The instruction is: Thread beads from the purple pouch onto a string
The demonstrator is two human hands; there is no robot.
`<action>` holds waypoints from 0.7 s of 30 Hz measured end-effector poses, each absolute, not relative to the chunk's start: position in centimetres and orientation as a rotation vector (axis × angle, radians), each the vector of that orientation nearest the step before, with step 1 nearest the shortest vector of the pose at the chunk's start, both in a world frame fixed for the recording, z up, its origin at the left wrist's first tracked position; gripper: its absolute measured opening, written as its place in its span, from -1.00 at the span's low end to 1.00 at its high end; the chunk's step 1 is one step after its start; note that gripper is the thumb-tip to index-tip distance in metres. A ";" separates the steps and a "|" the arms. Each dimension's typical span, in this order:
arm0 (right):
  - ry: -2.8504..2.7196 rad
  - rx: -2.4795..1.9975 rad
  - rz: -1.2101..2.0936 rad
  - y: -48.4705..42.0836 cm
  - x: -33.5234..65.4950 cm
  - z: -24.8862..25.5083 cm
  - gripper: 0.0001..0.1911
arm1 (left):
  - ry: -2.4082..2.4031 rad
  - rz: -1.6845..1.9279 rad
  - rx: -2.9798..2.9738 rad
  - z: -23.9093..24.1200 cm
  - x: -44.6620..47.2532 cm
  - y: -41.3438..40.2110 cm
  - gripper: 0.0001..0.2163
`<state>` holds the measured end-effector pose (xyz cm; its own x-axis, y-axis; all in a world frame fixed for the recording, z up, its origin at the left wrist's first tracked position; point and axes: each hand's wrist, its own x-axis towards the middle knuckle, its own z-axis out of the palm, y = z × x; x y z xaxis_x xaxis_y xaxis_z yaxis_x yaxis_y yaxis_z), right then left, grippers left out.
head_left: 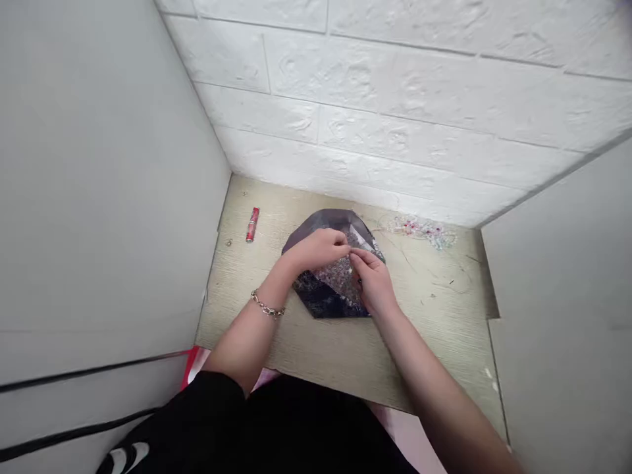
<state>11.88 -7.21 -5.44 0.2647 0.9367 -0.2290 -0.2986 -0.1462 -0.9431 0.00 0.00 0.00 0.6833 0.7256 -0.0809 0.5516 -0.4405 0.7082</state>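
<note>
Dark angular tray (320, 303), small pinkish-grey beads (340, 276) inside, flat on pale tabletop (320, 349)

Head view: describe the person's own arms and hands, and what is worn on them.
The left hand is ungloved, with a silver-coloured chain-link bracelet around that forearm. A black sleeve ends near the left elbow; white bands mark the black clothing farther down. The right hand is ungloved too, its visible forearm uncovered.
</note>
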 end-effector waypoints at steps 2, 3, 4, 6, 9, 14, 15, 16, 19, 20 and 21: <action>-0.680 -1.260 1.231 -7.0 12.0 -5.7 -0.77 | 0.986 0.295 2.155 0.0 0.1 0.0 -0.78; -0.676 -1.258 1.228 -7.0 12.0 -5.8 -0.77 | 0.991 0.293 2.153 0.0 0.1 0.0 -0.77; -0.673 -1.254 1.225 -6.9 12.0 -5.8 -0.77 | 0.995 0.291 2.150 0.0 0.2 0.0 -0.77; -0.666 -1.241 1.221 -6.9 12.0 -5.8 -0.77 | 1.001 0.293 2.143 0.0 0.2 0.0 -0.76; -0.673 -1.229 1.209 -7.0 11.9 -5.6 -0.77 | 1.006 0.298 2.124 -0.1 0.3 0.0 -0.76; -0.739 -1.259 1.146 -7.3 11.8 -5.2 -0.72 | 0.986 0.326 2.093 0.0 0.4 0.0 -0.76; -0.760 -1.272 1.125 -7.3 11.8 -5.2 -0.71 | 0.975 0.330 2.084 0.0 0.4 0.0 -0.75; -0.783 -1.286 1.100 -7.4 11.8 -5.1 -0.70 | 0.964 0.333 2.076 0.1 0.4 0.0 -0.75; -0.863 -1.329 1.001 -7.5 11.9 -5.0 -0.68 | 0.938 0.345 2.065 0.2 0.3 0.0 -0.75; -0.889 -1.344 0.964 -7.5 11.9 -5.0 -0.68 | 0.933 0.350 2.059 0.3 0.3 0.0 -0.75; -0.913 -1.358 0.927 -7.5 12.0 -4.9 -0.68 | 0.926 0.351 2.053 0.3 0.3 0.0 -0.74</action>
<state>11.96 -7.50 -4.94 0.3753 0.9269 -0.0020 -0.0122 0.0027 -0.9999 0.29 -0.01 0.34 0.6884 0.7210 -0.0797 0.4871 -0.3780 0.7874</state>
